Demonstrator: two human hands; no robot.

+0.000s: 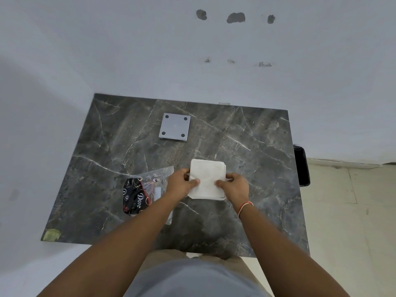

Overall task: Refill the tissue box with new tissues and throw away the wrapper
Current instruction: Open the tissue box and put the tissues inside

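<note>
A white stack of tissues lies on the dark marble table, near its middle front. My left hand grips the stack's left edge with the thumb on top. My right hand grips the right edge the same way. Left of the hands lies the clear plastic wrapper with a black and red printed part, flat on the table. A grey square tissue box with four dark feet showing sits upside down at the back of the table.
A black bin stands on the floor against the table's right edge. White walls close off the back and left. A yellowish patch marks the table's front left corner.
</note>
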